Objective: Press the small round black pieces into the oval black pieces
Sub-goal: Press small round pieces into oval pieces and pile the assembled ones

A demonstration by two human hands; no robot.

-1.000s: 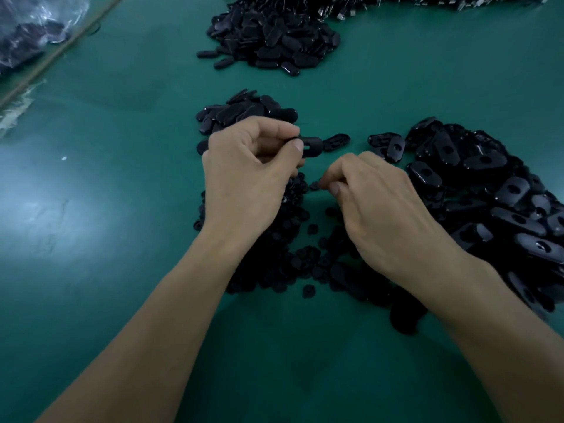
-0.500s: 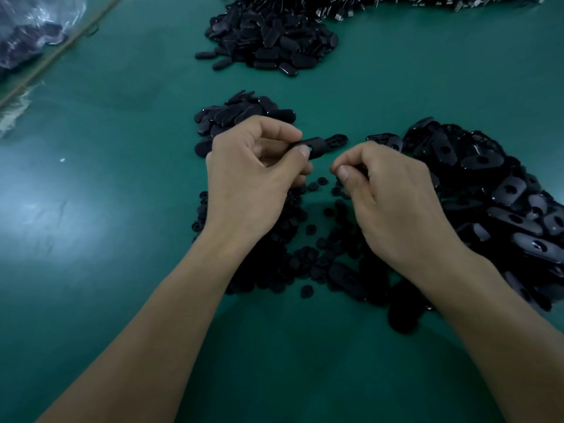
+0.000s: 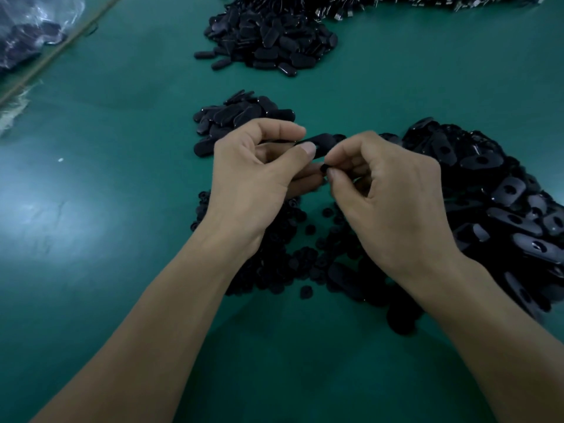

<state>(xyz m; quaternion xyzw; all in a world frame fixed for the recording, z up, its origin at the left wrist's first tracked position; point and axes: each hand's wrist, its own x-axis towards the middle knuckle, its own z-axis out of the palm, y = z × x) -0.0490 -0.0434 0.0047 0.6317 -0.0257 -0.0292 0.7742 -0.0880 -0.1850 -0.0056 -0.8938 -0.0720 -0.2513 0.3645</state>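
Observation:
My left hand point(image 3: 259, 178) pinches an oval black piece point(image 3: 323, 141) between thumb and forefinger, above the green table. My right hand point(image 3: 393, 203) pinches a small round black piece point(image 3: 324, 168) at its fingertips, right beside my left thumb and just under the oval piece. A scatter of small round black pieces point(image 3: 308, 230) lies beneath both hands. A heap of oval pieces with holes point(image 3: 506, 203) sits at the right.
A small pile of oval pieces point(image 3: 241, 114) lies just beyond my left hand. A bigger pile point(image 3: 271, 41) is farther back. A clear plastic bag point(image 3: 27, 29) sits at the top left past the table's edge. Green table surface point(image 3: 91, 209) spreads to the left.
My right hand rose from the scatter of round pieces and moved left to meet my left hand, bringing a small round piece up to the oval piece.

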